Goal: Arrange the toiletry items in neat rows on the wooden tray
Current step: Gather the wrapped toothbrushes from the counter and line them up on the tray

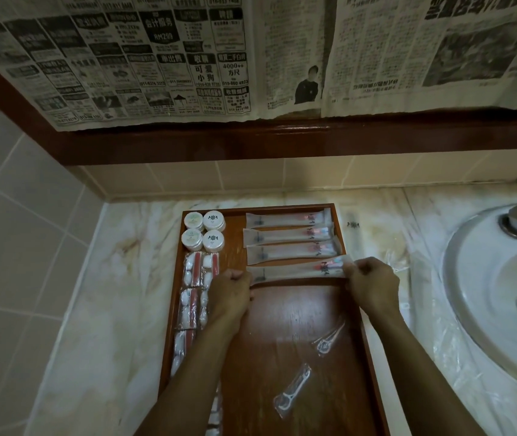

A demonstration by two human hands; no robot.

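A wooden tray [295, 313] lies on the marble counter. Several white round jars [203, 229] stand at its far left corner. Below them, cotton packs [199, 270] run down the left side, partly hidden by my left arm. Three wrapped toothbrush packets [288, 236] lie in a row at the far right. A fourth toothbrush packet [298, 271] sits slightly tilted below them, its right end over the tray rim. My left hand [230, 292] pinches its left end and my right hand [372, 283] pinches its right end. Two wrapped floss picks [293, 388] lie loose nearer me.
A white sink [502, 297] with a drain and tap base sits to the right of the tray. Clear plastic film covers the counter beside it. Newspaper sheets [188, 58] hang on the wall above a dark wooden ledge. Tiled wall stands to the left.
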